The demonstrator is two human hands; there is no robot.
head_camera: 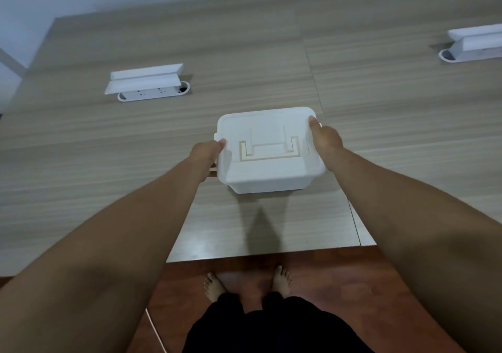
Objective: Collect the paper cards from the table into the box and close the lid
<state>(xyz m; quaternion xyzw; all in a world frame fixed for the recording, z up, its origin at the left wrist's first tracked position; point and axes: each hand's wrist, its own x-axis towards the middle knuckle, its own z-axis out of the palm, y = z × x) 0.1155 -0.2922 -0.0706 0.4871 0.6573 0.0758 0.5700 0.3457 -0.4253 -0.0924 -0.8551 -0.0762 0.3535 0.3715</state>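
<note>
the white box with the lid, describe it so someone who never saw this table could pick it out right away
On the long wood-grain table, look at the near edge, right in front of the person. The white box sits there with its lid on, the left hand and right hand gripping its sides. Unlike the two open socket units farther back, it stands on the tabletop and has a recessed handle shape in its lid.

White plastic box (267, 183), lid (267, 146) on top, upright near table's front edge

both hands gripping lidded box (267, 168), table (394, 113)
</note>
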